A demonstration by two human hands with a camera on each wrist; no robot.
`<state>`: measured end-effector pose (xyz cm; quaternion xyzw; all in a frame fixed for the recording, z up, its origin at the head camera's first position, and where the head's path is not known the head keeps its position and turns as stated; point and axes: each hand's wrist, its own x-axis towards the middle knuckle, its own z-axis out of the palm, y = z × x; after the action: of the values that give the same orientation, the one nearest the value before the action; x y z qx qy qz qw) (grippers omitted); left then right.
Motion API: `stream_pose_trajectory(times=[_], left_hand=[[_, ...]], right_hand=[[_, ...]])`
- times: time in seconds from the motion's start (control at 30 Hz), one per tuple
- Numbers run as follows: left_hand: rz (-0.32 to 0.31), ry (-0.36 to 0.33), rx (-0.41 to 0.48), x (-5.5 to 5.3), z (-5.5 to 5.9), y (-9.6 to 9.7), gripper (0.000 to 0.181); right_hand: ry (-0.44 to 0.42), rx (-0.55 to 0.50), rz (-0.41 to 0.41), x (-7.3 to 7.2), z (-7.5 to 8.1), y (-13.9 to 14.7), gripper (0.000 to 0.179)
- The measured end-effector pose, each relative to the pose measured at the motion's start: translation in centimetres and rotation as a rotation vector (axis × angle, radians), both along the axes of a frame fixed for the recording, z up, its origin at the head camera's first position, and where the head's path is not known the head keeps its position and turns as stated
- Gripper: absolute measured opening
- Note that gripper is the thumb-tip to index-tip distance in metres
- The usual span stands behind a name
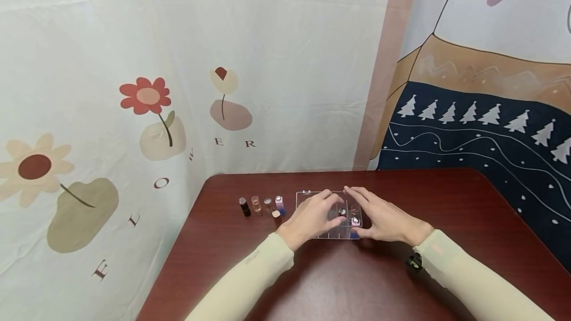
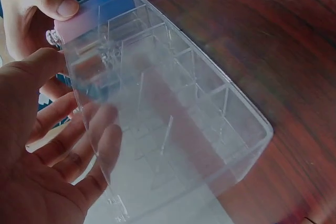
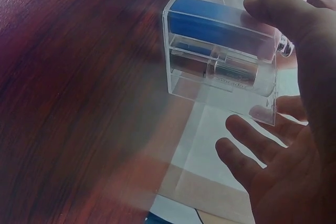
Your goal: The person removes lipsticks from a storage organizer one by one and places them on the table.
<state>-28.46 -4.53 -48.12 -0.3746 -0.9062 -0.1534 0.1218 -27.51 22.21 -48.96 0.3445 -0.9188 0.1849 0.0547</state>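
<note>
Both hands were at a clear divided box (image 1: pixel 327 235) on the dark red table (image 1: pixel 325 281). The left hand (image 1: pixel 311 216) hung over its middle, loosely open—thumb and forefinger stood apart, with a gap between, and no thing could be seen in its grasp.

The right hand (image 1: pixel 384 218) spanned the right end, thumb and forefinger spread wide; its thumb lay at the near wall beside a pink-and-blue tube (image 3: pixel 210 27), its forefinger by the far edge. How firmly it pressed could not be told. That tube stood upright in the end compartment—a clear-topped tube (image 3: pixel 233 74) sat behind it. Left of the box, a black tube (image 1: pixel 245 207) stood near four others.
</note>
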Motion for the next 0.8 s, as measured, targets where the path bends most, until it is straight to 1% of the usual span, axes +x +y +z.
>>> stream_pose_trajectory(times=[0.23, 0.37, 0.6, 0.8], left_hand=[[0.057, -0.004, -0.098, 0.0, 0.8, 0.8, 0.038], [0.079, -0.006, -0.146, -0.1, 1.2, 1.1, 0.035], [0.089, -0.019, -0.199, -0.2, 1.6, 1.7, 0.031], [0.094, -0.019, -0.245, -0.5, 2.0, 2.4, 0.026]], right_hand=[[0.006, 0.002, -0.001, 0.0, 0.0, -0.1, 0.109], [0.016, 0.000, 0.006, 0.0, -0.1, -0.2, 0.109], [-0.004, 0.000, 0.005, 0.0, -0.1, -0.1, 0.109], [0.003, -0.004, 0.011, 0.0, -0.1, -0.2, 0.109]])
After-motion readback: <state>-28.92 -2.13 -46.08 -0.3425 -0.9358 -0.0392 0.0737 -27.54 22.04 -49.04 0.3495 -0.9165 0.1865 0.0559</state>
